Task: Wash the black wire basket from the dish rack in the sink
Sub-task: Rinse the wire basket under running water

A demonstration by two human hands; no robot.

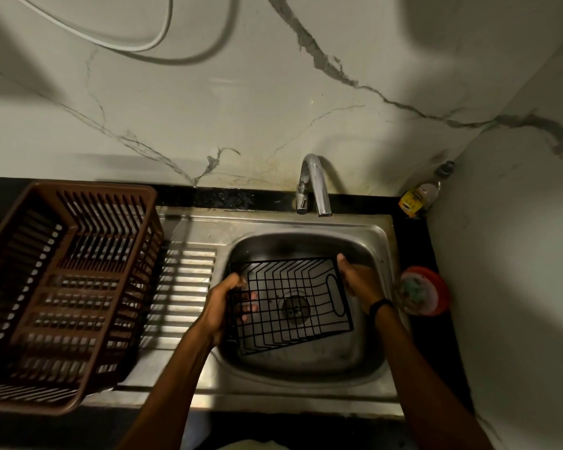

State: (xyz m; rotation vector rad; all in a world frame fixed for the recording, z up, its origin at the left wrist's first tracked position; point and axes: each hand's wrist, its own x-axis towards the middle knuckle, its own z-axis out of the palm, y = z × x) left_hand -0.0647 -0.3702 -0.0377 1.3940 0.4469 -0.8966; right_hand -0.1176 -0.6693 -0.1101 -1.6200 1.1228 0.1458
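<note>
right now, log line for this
black wire basket held over sink | left hand grips left edge | right hand holds right edge

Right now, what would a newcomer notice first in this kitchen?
The black wire basket, tilted over the sink, with the left hand and the right hand gripping its two ends. Then the big brown rack on the drainboard to the left, and the tap behind the sink, with no stream visible.
</note>
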